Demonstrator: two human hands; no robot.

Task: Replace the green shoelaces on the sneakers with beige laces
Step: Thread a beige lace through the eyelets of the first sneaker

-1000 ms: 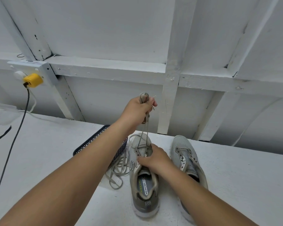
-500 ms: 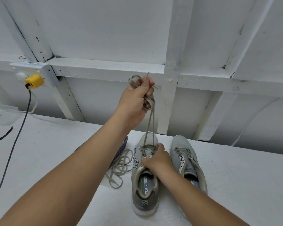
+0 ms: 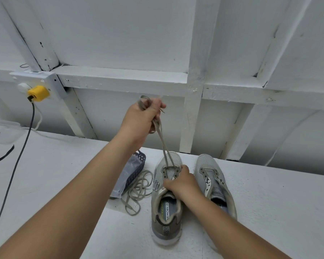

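Note:
Two grey sneakers stand side by side on the white table, toes pointing away from me. My left hand [image 3: 141, 121] is raised above the left sneaker [image 3: 166, 202] and grips both ends of a beige lace [image 3: 165, 147], which runs taut down to the front eyelets. My right hand [image 3: 181, 184] holds the left sneaker at its tongue and eyelet row. The right sneaker [image 3: 213, 182] has no lace in its eyelets. A loose beige lace [image 3: 137, 191] lies tangled on the table left of the left sneaker.
A dark blue plastic basket [image 3: 137, 169] with a clear bag in it sits behind my left forearm. A yellow plug [image 3: 38, 93] sits in a wall socket at the left, its black cable [image 3: 17, 161] trailing across the table. A white framed wall rises behind the shoes.
My left hand rose with the lace ends, pulling the lace taut through the front eyelets, then came down a little. My right hand stayed on the left sneaker.

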